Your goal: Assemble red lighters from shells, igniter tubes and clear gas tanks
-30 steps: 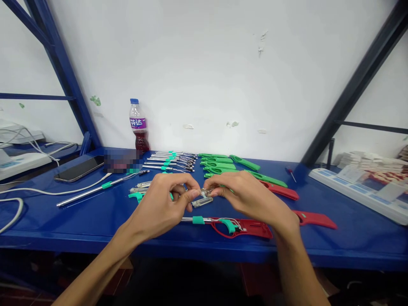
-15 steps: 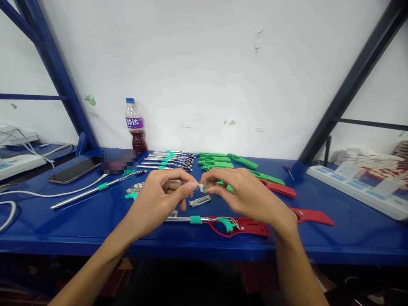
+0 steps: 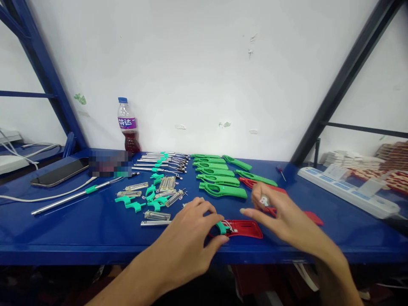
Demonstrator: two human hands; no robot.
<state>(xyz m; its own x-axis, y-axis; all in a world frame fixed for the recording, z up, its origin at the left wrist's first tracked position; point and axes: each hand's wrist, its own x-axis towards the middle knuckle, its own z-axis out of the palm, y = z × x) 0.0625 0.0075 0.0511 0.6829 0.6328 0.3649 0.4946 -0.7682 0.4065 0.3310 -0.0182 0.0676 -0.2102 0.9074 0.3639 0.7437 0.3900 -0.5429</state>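
Curled fingers of your right hand hold a small white-tipped piece. Your left hand spreads thumb and fingers around the green trigger in the red case, near the blue table's front edge; whether it grips, I can't tell.

Left hand: arched over the red shell, thumb and fingers at either side of its teal trigger
Right hand: fingers curled round a small white-tipped piece, thumb apart
Clear cartridges: scattered among loose teal pieces
Green shells: laid out beside a row of metal rods
Bottle: upright near the wall
Phone: flat, left side
Power strip: right side
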